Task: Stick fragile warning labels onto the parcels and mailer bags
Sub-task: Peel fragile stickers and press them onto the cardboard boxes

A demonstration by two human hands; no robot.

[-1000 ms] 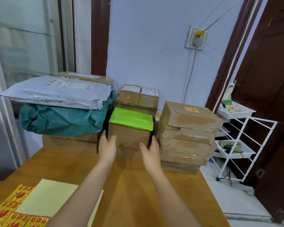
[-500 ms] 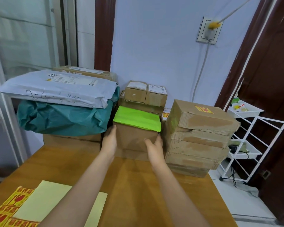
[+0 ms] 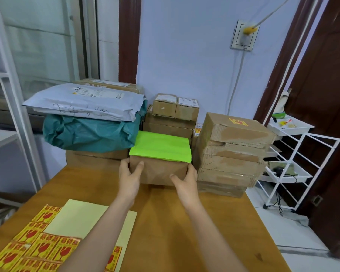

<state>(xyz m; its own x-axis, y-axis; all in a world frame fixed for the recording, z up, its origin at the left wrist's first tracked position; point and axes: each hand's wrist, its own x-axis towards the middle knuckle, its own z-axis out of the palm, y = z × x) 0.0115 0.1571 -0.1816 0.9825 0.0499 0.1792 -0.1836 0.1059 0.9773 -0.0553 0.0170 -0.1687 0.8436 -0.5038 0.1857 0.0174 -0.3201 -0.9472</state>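
Your left hand [image 3: 130, 176] and right hand [image 3: 185, 181] grip the brown parcel [image 3: 159, 172] that stands on the wooden counter [image 3: 214, 222], one hand on each side. On the left hand, the thumb lies across the front face of the parcel and the remaining fingers [image 3: 124, 163] wrap around its left edge. On the right hand, the thumb presses the lower front face near the right corner, and the other fingers are hidden behind the right side. Both hands are closed on the parcel in a clamping hold. A bright green mailer bag [image 3: 161, 147] lies flat on top of the parcel and overhangs its front edge slightly. Directly to the right of the parcel stands a stack of cardboard boxes [image 3: 232, 156]; the top box carries a yellow-and-red fragile label [image 3: 238, 122]. To the left, a grey mailer bag [image 3: 86, 102] rests on a teal bag [image 3: 90, 132], which in turn sits on a flat carton. Two small boxes [image 3: 175, 107] stand on cartons behind the parcel, against the wall. At the near left of the counter, sheets of fragile warning labels [image 3: 39, 246] lie flat, partly under a pale yellow backing sheet [image 3: 77, 218]. A white wire rack [image 3: 294, 163] stands on the floor to the right of the counter.
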